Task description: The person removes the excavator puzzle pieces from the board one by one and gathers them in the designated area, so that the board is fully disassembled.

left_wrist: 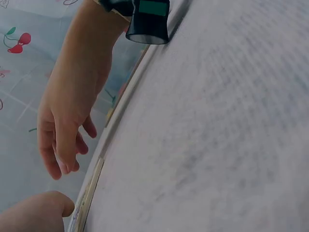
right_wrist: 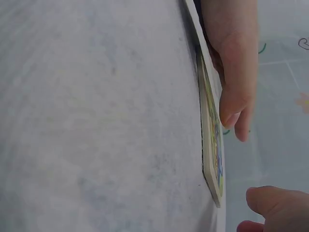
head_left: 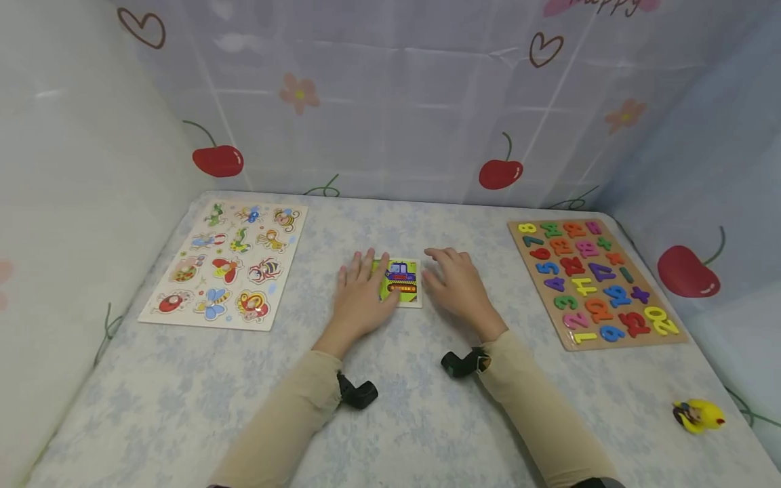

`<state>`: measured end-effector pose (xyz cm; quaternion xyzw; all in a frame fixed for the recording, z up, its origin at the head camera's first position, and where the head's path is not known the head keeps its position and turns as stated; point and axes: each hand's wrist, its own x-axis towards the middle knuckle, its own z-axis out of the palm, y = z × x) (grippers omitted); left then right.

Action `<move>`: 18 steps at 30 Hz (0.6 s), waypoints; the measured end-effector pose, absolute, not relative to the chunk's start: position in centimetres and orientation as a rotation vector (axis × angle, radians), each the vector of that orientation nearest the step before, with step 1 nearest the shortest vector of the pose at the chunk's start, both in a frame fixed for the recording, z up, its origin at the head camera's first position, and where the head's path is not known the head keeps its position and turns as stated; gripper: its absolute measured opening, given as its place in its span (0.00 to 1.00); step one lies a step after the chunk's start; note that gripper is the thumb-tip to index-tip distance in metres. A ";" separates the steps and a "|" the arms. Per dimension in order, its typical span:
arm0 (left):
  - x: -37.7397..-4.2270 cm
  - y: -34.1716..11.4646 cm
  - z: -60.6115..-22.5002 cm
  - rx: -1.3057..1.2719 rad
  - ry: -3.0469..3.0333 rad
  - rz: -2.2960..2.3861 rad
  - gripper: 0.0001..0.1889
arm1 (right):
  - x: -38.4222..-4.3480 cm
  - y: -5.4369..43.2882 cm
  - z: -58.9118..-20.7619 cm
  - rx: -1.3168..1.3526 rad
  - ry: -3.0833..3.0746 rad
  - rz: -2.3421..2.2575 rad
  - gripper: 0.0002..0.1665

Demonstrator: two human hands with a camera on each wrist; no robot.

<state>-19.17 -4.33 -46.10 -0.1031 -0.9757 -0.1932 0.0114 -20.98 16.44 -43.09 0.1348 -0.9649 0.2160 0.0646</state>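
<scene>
A small square puzzle board [head_left: 411,268] with a purple and yellow tracked vehicle on a green ground lies flat at the middle of the table. My left hand [head_left: 361,298] is spread over its left part, fingers straight and thumb reaching across the lower picture; it hides that side. To the board's right, my right hand [head_left: 459,288] hovers with loosely bent fingers and holds nothing. In the right wrist view the board's pale edge [right_wrist: 206,140] runs between the left hand [right_wrist: 237,67] and the right thumb [right_wrist: 270,200].
At the left lies a white insect puzzle board [head_left: 228,266]. A wooden number board [head_left: 588,285] with colourful digits lies at the right. A small yellow figure [head_left: 698,415] is near the right front edge. Printed curtains [head_left: 390,122] enclose the table's back and sides.
</scene>
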 end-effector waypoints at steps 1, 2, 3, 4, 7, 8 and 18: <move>-19.2 -4.2 -46.1 -0.320 -3.045 -0.605 0.40 | -21.2 16.3 -43.2 0.413 -2.927 0.663 0.28; -19.3 -4.1 -46.2 -0.320 -3.045 -0.604 0.40 | -21.4 16.2 -43.3 0.418 -2.939 0.670 0.27; -19.3 -4.0 -46.2 -0.321 -3.046 -0.603 0.40 | -21.5 16.1 -43.4 0.423 -2.948 0.678 0.26; -19.4 -3.9 -46.3 -0.324 -3.047 -0.598 0.40 | -21.7 16.0 -43.5 0.431 -2.952 0.679 0.26; -19.6 -3.6 -46.5 -0.325 -3.052 -0.596 0.39 | -22.3 15.7 -43.7 0.448 -2.957 0.690 0.24; -19.6 -3.5 -46.6 -0.323 -3.055 -0.592 0.39 | -22.5 15.6 -43.8 0.453 -2.961 0.693 0.24; -19.6 -3.2 -47.0 -0.308 -3.096 -0.563 0.37 | -23.7 15.1 -44.0 0.491 -3.020 0.666 0.21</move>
